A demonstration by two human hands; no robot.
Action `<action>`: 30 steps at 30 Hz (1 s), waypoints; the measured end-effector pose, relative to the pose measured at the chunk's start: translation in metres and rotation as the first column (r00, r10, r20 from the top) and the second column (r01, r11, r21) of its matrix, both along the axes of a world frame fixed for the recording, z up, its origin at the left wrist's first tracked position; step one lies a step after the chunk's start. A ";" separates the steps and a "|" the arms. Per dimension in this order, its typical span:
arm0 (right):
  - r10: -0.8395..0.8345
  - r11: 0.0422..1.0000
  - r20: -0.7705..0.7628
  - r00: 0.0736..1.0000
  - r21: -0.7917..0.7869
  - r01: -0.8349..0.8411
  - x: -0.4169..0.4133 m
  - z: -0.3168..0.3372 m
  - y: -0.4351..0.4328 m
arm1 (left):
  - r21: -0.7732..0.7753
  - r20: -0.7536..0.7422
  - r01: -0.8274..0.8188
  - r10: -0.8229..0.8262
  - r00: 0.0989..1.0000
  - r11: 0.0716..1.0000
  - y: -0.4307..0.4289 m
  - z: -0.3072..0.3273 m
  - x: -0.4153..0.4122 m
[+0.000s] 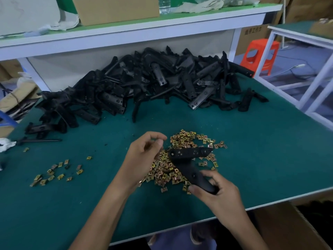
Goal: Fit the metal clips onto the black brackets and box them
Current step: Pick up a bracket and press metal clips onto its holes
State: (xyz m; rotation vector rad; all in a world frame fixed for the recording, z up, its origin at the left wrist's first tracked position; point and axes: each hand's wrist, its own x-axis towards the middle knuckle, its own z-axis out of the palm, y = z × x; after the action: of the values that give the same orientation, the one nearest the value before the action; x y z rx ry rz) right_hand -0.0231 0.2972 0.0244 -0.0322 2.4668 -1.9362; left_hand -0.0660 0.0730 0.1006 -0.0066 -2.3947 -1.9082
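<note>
Head view: at lower centre the right hand (216, 192) grips a black bracket (187, 159) over the clip pile (165, 172) on the counter (252, 141). The left hand (144, 152) curls beside it, and whether it holds a clip is unclear. Clip fitting seems to be the step in hand. The next move calls for lining a clip up with the bracket's end.

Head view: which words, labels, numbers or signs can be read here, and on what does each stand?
Cardboard box on the floor behind the bench, right: one row of dark printed Chinese characters, too blurred to read.
Water bottle on the shelf: no legible label.
No other text is visible.
</note>
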 end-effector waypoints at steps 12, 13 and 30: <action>0.071 0.997 -0.085 0.994 0.036 -0.069 0.001 -0.008 0.002 | 0.027 0.062 0.042 -0.044 0.997 0.999 0.005 0.013 0.002; 0.076 0.997 -0.093 0.993 0.034 -0.073 0.001 -0.009 0.002 | 0.026 0.074 0.055 -0.057 0.996 0.998 0.005 0.014 0.002; 0.105 0.993 -0.065 0.992 -0.044 -0.108 -0.007 -0.010 0.006 | -0.140 0.135 0.129 -0.111 0.985 0.982 -0.001 0.015 0.005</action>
State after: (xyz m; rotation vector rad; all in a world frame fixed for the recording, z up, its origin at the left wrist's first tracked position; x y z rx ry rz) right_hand -0.0298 0.3028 0.0143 -0.2230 2.4020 -1.9781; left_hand -0.0611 0.0725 0.1158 -0.0411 -2.6742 -1.8246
